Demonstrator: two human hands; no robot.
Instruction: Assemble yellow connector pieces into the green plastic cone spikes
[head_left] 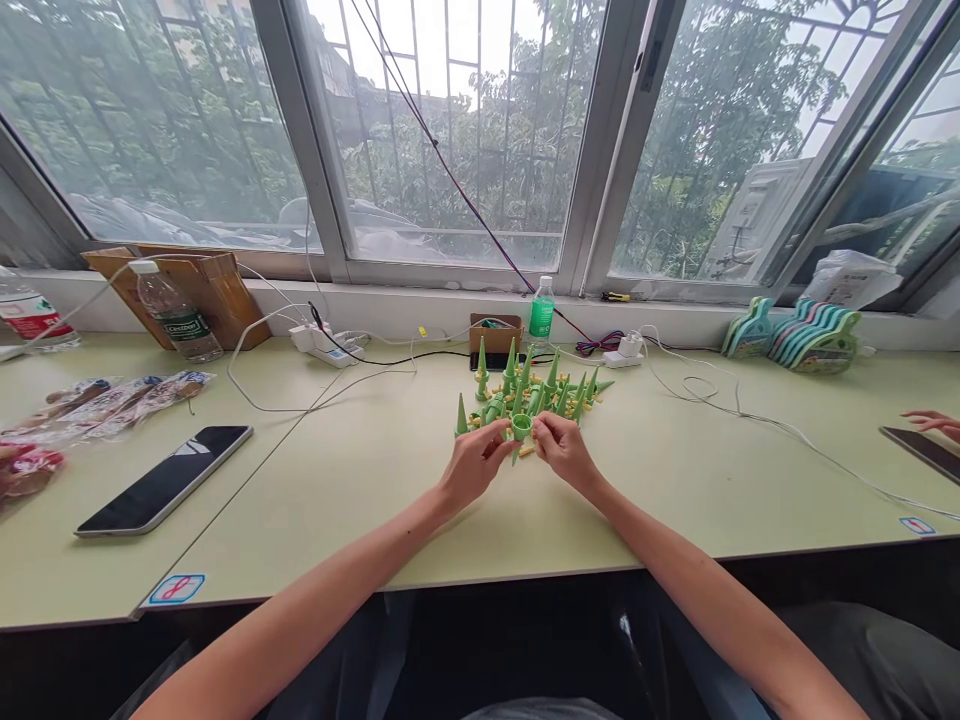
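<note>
A green plastic watering spike [521, 428], with a round cup-like opening facing up and its point downward, is held just above the table's middle. My left hand [476, 462] pinches it from the left between thumb and fingers. On the other side, the closed fingertips of my right hand [566, 450] meet the cup's rim; whether they also grip a small part is hidden. Right behind both hands lies a cluster of similar green spikes [553, 375] with small yellow pieces, some standing point up and others lying down.
A small cardboard box [495, 335] and a green-labelled bottle [541, 310] stand behind the cluster. White cables [787, 430] cross the right side. A phone [169, 480] and wrapped snacks [112, 405] lie left. Another person's hand [934, 422] touches a device at far right.
</note>
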